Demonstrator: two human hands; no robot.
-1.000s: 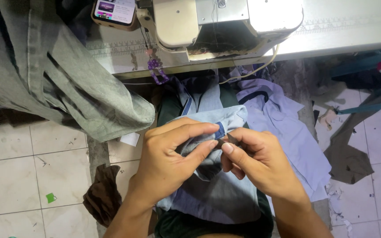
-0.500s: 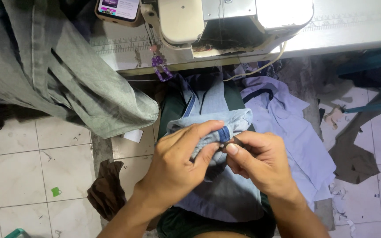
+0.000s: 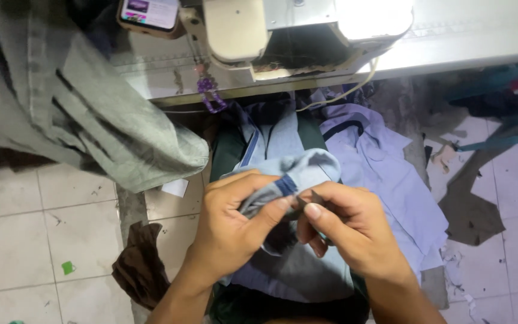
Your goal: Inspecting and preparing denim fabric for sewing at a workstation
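Light-blue cloth (image 3: 307,165) bunched just below the sewing machine (image 3: 283,30), over the lap. Left hand (image 3: 235,222) pinches its dark-blue edge (image 3: 287,185); right hand (image 3: 343,231) grips a small dark tool, type unclear. Best keep the edge taut, work close to the pinch.

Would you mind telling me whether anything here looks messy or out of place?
Yes: fabric offcuts and a brown rag lie scattered on the tiled floor, and a grey-green garment hangs off the sewing table.
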